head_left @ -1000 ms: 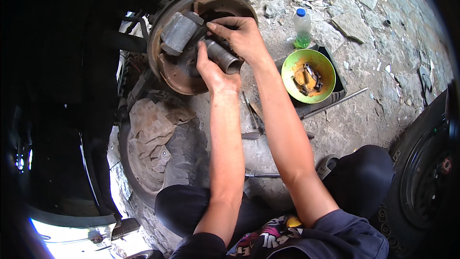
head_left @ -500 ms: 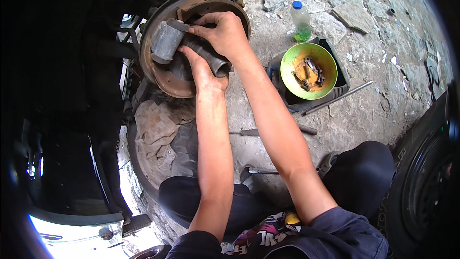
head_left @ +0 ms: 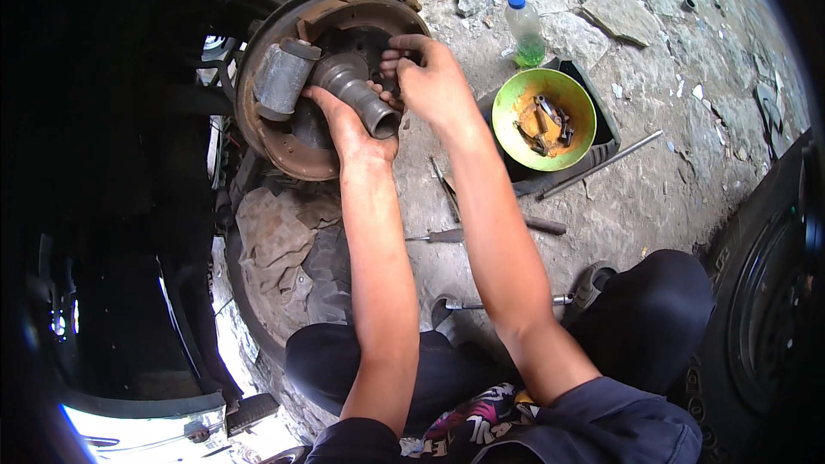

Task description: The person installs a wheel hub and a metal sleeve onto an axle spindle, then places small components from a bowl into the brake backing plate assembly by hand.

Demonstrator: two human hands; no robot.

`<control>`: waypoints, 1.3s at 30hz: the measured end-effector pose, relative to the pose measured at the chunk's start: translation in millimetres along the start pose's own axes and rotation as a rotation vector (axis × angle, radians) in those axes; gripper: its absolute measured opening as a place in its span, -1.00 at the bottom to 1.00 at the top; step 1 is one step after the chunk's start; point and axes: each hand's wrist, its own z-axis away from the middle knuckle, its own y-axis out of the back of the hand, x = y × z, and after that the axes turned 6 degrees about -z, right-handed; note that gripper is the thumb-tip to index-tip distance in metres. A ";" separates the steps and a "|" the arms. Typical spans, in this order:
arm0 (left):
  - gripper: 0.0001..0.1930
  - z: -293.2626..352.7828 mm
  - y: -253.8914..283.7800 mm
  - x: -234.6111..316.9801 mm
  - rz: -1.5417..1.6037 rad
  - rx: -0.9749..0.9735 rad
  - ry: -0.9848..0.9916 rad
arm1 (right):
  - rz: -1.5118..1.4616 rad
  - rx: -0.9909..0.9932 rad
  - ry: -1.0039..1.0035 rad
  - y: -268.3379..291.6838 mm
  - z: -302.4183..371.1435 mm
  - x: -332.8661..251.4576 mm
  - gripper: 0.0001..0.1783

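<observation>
A rusty round brake backing plate [head_left: 301, 161] stands at the upper left, with a bare metal axle spindle [head_left: 355, 94] sticking out of its middle toward me. My left hand [head_left: 363, 139] is wrapped round the spindle from below, its thumb on the left side and its fingertips showing on the right. Left of the spindle, a grey wheel cylinder [head_left: 284, 82] with dark end caps sits on the plate, close to that thumb. My right hand [head_left: 432, 82] is at the plate's right side, fingers curled in; whatever they hold, if anything, is hidden.
To the right, a green bowl [head_left: 588, 90] with metal parts sits on a black crate [head_left: 606, 125]. Nearby are a blue-capped bottle [head_left: 528, 43] and a metal rod [head_left: 601, 165]. A screwdriver [head_left: 447, 235], a ratchet [head_left: 473, 303], a cloth [head_left: 271, 232] and a tyre [head_left: 718, 292] lie around me.
My right hand has drawn away from the wheel cylinder's upper end to the plate's right side, fingers now curled. My left hand stays at the spindle, its fingertips now showing. The view has shifted slightly.
</observation>
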 end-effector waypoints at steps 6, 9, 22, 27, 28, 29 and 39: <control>-0.14 -7.6 -93.1 -10.4 -0.156 0.757 -0.119 | 0.221 0.146 0.343 -10.1 -3.1 -9.7 -0.70; -0.14 -2.9 -85.2 -9.0 -0.178 0.678 -0.139 | 0.434 0.129 0.407 -12.4 2.0 -12.2 -0.73; -0.17 -4.5 -94.9 -15.7 -0.196 0.664 -0.219 | 0.236 -0.107 0.419 -17.7 -14.6 13.1 -0.71; -0.20 -3.8 -87.9 -15.5 -0.217 0.703 -0.232 | 0.242 -0.239 0.307 -17.9 -18.6 9.7 -0.69; -0.20 -4.3 -87.5 -15.3 -0.217 0.700 -0.233 | 0.210 -0.268 0.283 -17.8 -19.6 8.4 -0.68; -0.20 -4.4 -87.4 -15.0 -0.218 0.698 -0.235 | 0.177 -0.296 0.259 -17.9 -20.3 7.1 -0.67; -0.21 -5.5 -103.1 -15.1 -0.222 0.677 -0.235 | 0.287 -0.209 0.213 -20.9 -20.1 7.3 -0.58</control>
